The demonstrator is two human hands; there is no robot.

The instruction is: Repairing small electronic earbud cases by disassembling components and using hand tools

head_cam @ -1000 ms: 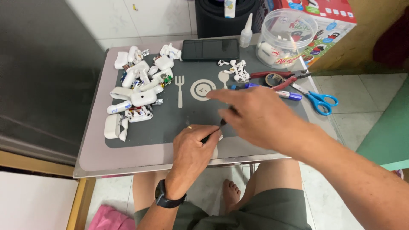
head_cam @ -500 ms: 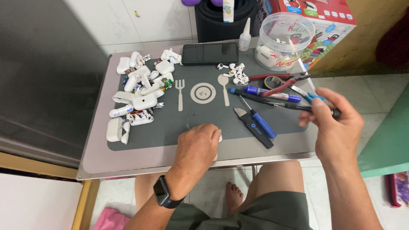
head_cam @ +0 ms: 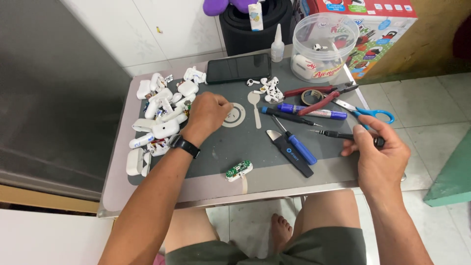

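Note:
My right hand (head_cam: 380,154) grips a thin black screwdriver (head_cam: 338,133) at the table's right edge, its tip pointing left over the grey mat (head_cam: 221,147). My left hand (head_cam: 208,113), with a black watch on the wrist, is curled with fingers closed beside the heap of white earbud cases and parts (head_cam: 162,110) at the mat's left; whether it pinches anything is hidden. A small green circuit board (head_cam: 239,170) lies alone near the mat's front edge, between both arms.
On the mat lie a blue-handled screwdriver (head_cam: 297,146), a black pry tool (head_cam: 289,154), a blue marker (head_cam: 314,112), red pliers (head_cam: 321,95), blue scissors (head_cam: 370,113), loose earbuds (head_cam: 267,88) and a black phone (head_cam: 238,67). A clear plastic tub (head_cam: 324,46) and glue bottle (head_cam: 277,44) stand behind.
My left hand left the mat's front and went up-left to the white cases, uncovering the green circuit board. My right hand drew the black screwdriver away to the table's right edge.

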